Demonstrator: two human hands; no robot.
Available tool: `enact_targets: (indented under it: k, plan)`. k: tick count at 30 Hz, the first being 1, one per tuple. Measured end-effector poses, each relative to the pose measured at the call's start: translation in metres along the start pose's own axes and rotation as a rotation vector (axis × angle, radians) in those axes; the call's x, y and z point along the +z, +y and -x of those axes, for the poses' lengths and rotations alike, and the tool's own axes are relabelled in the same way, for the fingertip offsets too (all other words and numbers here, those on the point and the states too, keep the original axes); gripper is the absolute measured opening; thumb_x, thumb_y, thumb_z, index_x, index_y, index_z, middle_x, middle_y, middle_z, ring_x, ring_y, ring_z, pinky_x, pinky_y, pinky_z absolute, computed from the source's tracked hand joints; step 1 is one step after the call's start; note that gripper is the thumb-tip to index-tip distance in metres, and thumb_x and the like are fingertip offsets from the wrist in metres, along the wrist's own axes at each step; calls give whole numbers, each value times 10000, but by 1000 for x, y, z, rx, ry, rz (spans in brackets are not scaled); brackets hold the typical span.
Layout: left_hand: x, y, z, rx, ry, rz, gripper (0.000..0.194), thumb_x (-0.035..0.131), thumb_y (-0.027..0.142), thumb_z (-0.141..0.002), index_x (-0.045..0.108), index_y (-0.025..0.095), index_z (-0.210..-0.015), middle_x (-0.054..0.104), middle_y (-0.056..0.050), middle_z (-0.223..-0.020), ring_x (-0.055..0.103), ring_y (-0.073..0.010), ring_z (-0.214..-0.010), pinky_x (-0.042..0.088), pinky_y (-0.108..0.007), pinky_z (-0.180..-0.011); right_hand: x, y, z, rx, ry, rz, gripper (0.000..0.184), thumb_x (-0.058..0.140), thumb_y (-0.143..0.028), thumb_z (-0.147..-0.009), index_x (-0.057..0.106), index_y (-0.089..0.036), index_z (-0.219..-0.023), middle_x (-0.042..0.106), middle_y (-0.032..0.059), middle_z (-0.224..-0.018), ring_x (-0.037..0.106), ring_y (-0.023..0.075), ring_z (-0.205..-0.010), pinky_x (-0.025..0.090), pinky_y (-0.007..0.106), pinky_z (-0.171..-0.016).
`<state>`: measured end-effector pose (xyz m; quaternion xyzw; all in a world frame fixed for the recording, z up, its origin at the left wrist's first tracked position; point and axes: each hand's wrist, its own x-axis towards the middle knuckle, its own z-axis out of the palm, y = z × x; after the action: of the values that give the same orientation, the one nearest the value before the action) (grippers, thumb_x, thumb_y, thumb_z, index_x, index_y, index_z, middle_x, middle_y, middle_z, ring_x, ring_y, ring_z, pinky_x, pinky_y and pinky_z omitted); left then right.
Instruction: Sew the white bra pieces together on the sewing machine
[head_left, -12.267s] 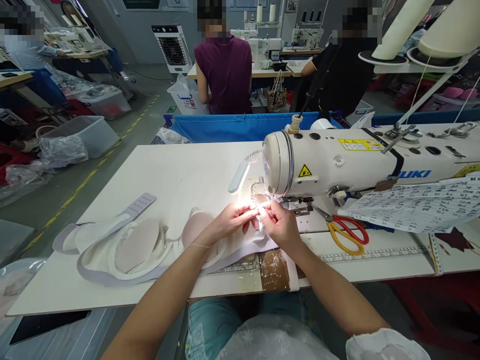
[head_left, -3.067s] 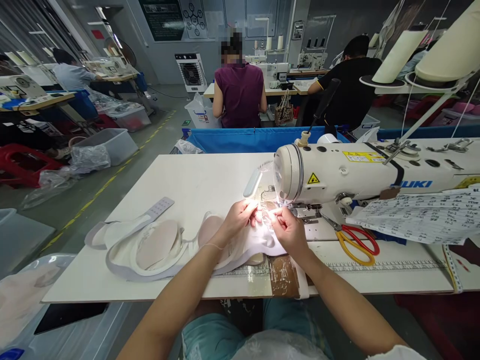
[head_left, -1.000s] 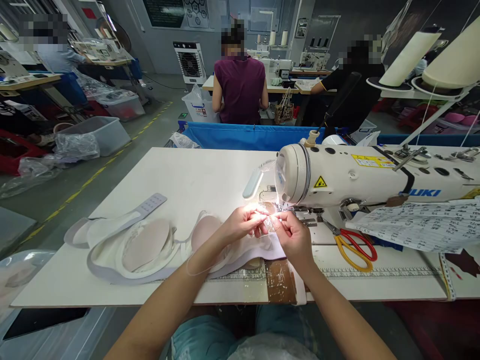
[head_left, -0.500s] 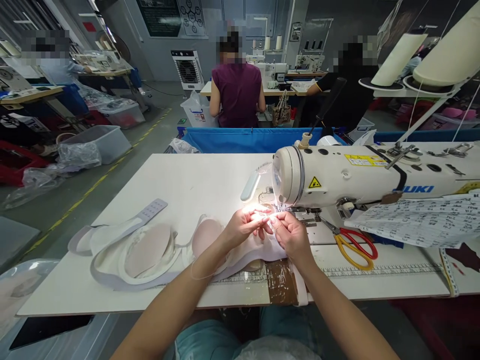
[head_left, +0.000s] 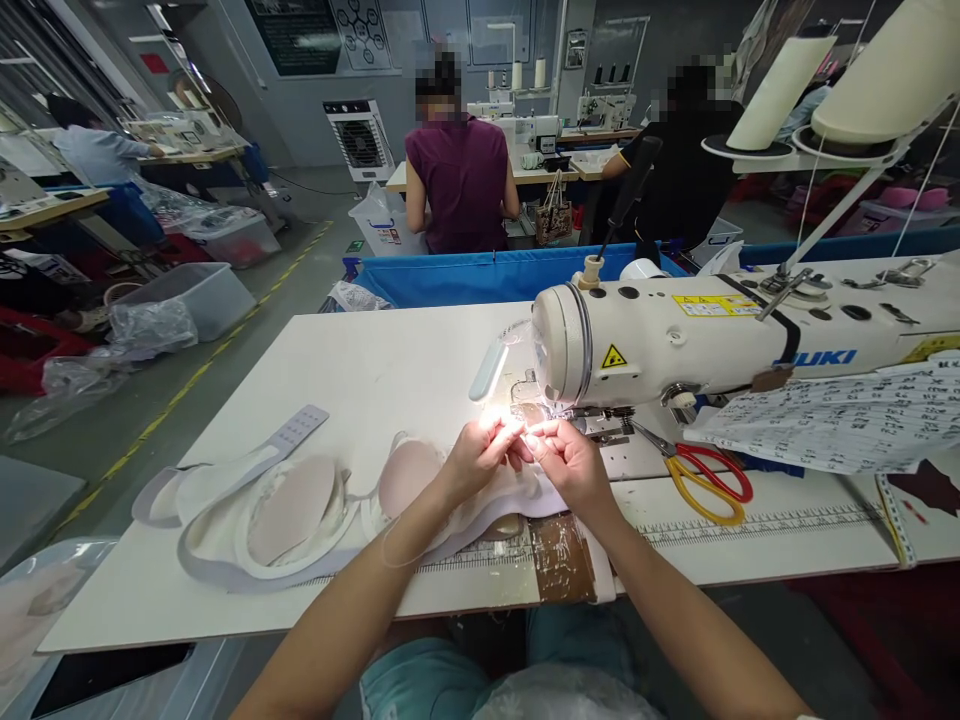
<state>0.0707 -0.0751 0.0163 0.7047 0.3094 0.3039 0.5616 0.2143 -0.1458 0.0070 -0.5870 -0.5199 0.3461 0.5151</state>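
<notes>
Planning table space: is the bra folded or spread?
The bra is mostly spread: both cups lie side by side on the table, though the band loops back at left. Under the fingers, I cannot tell.

One white bra with lavender edging lies spread along the counter's front edge, pinkish cups upward, dotted tab pointing toward the far edge, right end partly hidden.
</notes>
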Motion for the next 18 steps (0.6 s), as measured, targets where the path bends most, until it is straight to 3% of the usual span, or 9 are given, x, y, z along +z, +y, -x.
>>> enact_targets:
  k: [7, 13, 18]
  plan:
    - [0, 0, -3, -71, 1, 123, 286, 510, 422, -884, 501, 178, -735, 691, -36, -672, 621, -141, -534, 418, -244, -501, 2, 4, 4, -108, 111, 220, 188, 515, -338, -855, 550, -192, -742, 358, -82, -487, 350, 84, -464, 277, 206, -467]
    - [-4, 9, -1, -131, 111, 151, 279, 545, 440, -862, 510, 169, -810, 705, -44, -717, 621, -139, -538, 427, -241, -501, 4, 5, 6, -262, 271, 380, 150, 482, -265, -865, 518, -200, -735, 351, -80, -491, 355, 84, -452, 295, 195, -467]
    - [1, 15, 3, -203, 2, 134, 363, 611, 489, -795, 591, 135, -716, 717, -89, -719, 635, -150, -516, 433, -239, -473, 6, 9, 6, -392, 364, 537, 166, 454, -213, -881, 521, -194, -731, 433, -62, -505, 386, 84, -442, 307, 194, -460]
